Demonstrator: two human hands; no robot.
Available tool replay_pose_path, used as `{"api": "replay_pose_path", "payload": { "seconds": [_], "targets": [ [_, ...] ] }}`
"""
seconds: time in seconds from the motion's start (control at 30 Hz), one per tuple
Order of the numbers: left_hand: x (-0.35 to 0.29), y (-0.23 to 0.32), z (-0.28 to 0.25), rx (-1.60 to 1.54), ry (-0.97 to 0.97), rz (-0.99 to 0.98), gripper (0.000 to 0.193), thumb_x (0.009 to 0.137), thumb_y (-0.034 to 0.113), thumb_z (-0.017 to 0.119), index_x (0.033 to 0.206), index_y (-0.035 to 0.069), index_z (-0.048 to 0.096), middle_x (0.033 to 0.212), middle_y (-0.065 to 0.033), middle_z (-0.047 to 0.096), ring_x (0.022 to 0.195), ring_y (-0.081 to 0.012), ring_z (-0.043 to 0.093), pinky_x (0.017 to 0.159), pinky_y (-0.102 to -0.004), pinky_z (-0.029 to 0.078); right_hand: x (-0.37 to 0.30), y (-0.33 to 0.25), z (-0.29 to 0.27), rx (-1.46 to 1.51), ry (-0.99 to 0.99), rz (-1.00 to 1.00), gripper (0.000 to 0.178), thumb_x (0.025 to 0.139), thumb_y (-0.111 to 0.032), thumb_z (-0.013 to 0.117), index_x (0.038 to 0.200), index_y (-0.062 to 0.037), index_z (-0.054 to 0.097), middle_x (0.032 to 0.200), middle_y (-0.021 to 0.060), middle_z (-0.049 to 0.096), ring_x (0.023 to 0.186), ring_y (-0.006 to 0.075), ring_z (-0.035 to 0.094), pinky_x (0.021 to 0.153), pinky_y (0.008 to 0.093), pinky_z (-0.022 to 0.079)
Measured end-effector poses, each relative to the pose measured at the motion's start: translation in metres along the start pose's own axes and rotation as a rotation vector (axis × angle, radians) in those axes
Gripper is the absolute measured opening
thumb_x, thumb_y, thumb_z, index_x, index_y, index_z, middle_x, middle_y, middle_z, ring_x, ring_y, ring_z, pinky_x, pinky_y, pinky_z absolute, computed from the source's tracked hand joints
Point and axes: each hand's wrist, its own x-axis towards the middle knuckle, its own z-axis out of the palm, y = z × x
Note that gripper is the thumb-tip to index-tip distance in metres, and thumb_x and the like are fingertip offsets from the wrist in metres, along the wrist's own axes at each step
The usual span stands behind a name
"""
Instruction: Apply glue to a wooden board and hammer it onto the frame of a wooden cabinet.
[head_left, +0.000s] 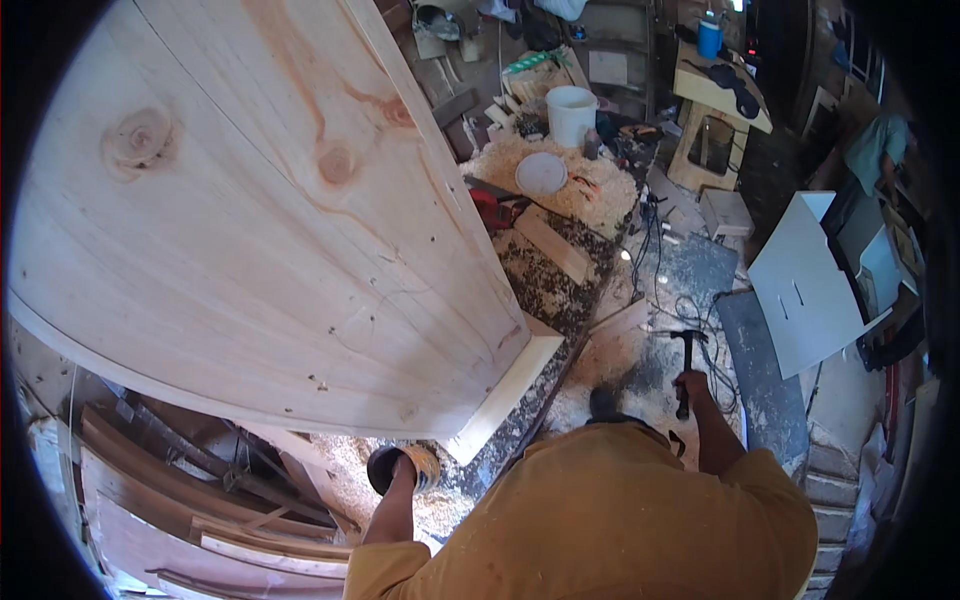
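In the head view, starting at the left, we see a broad wooden panel (250,220) lying on the dark, shaving-strewn table (530,285), its planks running from the near end away toward the far left corner. Just below the panel's near edge, the left hand (402,468) reaches into a round tin (428,467); its fingers are hidden inside, so we cannot tell whether they are spread or pinching anything. A pale wood strip (505,400) lies along the panel's near right corner, close to the table's right edge. Farther up, toward the table's far end, sits a white bucket (572,120) among shavings.

Past the table's right edge, the right hand (689,382) is closed around the handle of a hammer (687,350), whose head points away from the body and whose handle points back toward it. The panel thus lies leftward and ahead of the hammer, well apart from it; the left hand is the nearer one. The tin has yellowish and dark markings, but we can read no writing anywhere.
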Motion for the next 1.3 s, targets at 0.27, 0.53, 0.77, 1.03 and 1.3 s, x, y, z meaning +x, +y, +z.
{"api": "replay_pose_path", "payload": {
  "seconds": [0.27,0.53,0.77,1.03,1.3],
  "targets": [
    [0.003,0.015,-0.015,0.013,0.034,0.073,0.016,0.081,0.023,0.057,0.082,0.012,0.069,0.081,-0.0065,0.067,0.077,-0.0228,0.065,0.064,-0.0383,0.051,0.020,0.051,-0.028,0.013,0.184,0.079,0.021,0.077,-0.008,0.052,0.061,0.0044,0.057,0.048,0.0114,0.046,0.035,0.0236,0.044,0.034,0.0382,0.039],
    [0.006,0.012,-0.018,-0.069,-0.045,0.089,0.016,0.078,0.024,0.060,0.081,0.011,0.069,0.082,-0.0074,0.067,0.076,-0.0231,0.066,0.064,-0.0383,0.051,0.017,0.059,0.006,-0.042,0.111,0.042,0.018,0.075,-0.002,0.056,0.057,0.0043,0.056,0.048,0.0137,0.049,0.035,0.0292,0.049,0.034,0.0416,0.043],
    [0.024,0.008,-0.041,-0.116,-0.067,0.096,0.017,0.076,0.024,0.062,0.080,0.010,0.070,0.082,-0.0082,0.068,0.076,-0.0234,0.066,0.064,-0.0383,0.051,0.035,0.053,0.040,-0.034,0.020,-0.070,0.019,0.074,-0.003,0.059,0.056,0.0033,0.057,0.051,0.0161,0.054,0.037,0.0284,0.053,0.034,0.0410,0.043],
    [0.053,0.009,-0.068,-0.159,-0.074,0.113,0.018,0.073,0.025,0.065,0.079,0.009,0.070,0.082,-0.0090,0.068,0.076,-0.0238,0.066,0.065,-0.0383,0.051,0.053,0.044,0.063,-0.090,0.021,-0.062,0.014,0.073,-0.004,0.060,0.060,0.0021,0.059,0.055,0.0153,0.057,0.044,0.0286,0.056,0.040,0.0422,0.046],
    [0.061,0.005,-0.077,-0.209,-0.071,0.143,0.020,0.070,0.026,0.067,0.078,0.008,0.070,0.083,-0.0099,0.068,0.076,-0.0241,0.066,0.065,-0.0382,0.051,0.053,0.048,0.063,-0.070,0.039,0.012,0.013,0.075,0.000,0.055,0.063,0.0044,0.054,0.057,0.0196,0.055,0.039,0.0332,0.051,0.034,0.0439,0.042]
  ]
}}
